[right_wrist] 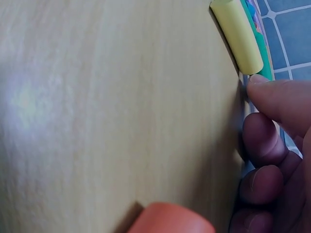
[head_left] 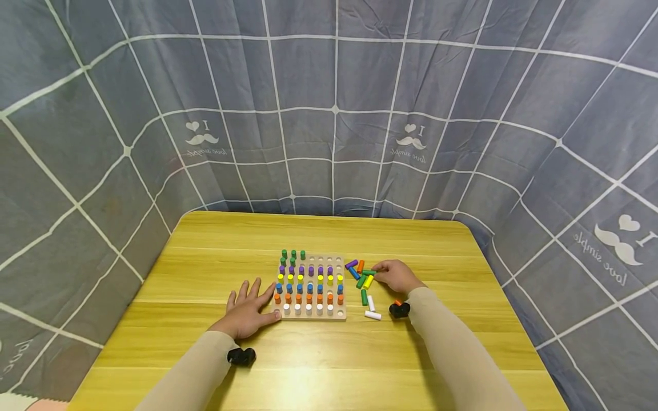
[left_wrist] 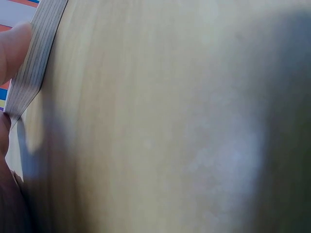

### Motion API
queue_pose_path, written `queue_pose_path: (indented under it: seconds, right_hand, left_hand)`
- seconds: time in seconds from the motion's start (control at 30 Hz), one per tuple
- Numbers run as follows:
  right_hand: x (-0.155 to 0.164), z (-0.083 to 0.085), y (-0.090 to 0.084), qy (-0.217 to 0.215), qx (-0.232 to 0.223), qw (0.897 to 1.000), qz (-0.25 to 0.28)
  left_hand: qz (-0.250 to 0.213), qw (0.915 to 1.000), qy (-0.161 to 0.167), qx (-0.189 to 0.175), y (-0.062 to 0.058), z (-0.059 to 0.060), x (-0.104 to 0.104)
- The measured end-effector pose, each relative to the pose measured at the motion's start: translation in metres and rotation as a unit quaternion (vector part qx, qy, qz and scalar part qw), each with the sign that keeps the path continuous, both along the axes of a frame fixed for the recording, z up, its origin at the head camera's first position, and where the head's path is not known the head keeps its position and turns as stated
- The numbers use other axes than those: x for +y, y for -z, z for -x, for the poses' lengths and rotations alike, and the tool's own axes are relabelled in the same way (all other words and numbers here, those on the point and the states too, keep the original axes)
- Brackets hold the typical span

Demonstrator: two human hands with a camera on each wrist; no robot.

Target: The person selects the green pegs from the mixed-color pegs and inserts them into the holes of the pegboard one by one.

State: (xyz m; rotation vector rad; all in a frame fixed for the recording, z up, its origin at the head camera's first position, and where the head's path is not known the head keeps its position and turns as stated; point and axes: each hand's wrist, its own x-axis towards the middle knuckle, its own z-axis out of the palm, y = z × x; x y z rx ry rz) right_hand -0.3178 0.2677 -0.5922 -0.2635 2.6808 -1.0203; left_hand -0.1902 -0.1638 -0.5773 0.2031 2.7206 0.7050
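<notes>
A wooden pegboard [head_left: 336, 315] holds rows of upright pegs: green at the back, then purple, yellow, blue, orange and white in front. My left hand [head_left: 245, 313] lies with spread fingers at its left side, the thumb on the front left corner. In the left wrist view, the thumb [left_wrist: 14, 51] touches the board's layered edge [left_wrist: 36, 53]. To the right of the board, my right hand [head_left: 397, 276] pinches the end of a green peg [head_left: 369, 272] in the loose pile. A yellow peg [right_wrist: 238, 36] lies beside the thumb [right_wrist: 279, 99]; the index fingertip is hidden.
Loose purple [head_left: 352, 264], orange [head_left: 361, 266] and blue [head_left: 354, 273] pegs lie in the pile. White pegs [head_left: 373, 315] lie nearer the front, and an orange peg [right_wrist: 170, 221] sits under the right wrist. A grey checked curtain [head_left: 334, 137] surrounds the wooden table [head_left: 319, 365].
</notes>
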Motion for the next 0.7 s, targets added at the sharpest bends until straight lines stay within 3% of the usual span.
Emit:
queue_pose_path:
  seconds: [0.7]
  right_hand:
    - [0.0017, -0.0011, 0.0011, 0.024, 0.006, 0.999, 0.028]
  left_hand:
    - [0.004, 1.0, -0.001, 0.006, 0.0026, 0.0006, -0.0004]
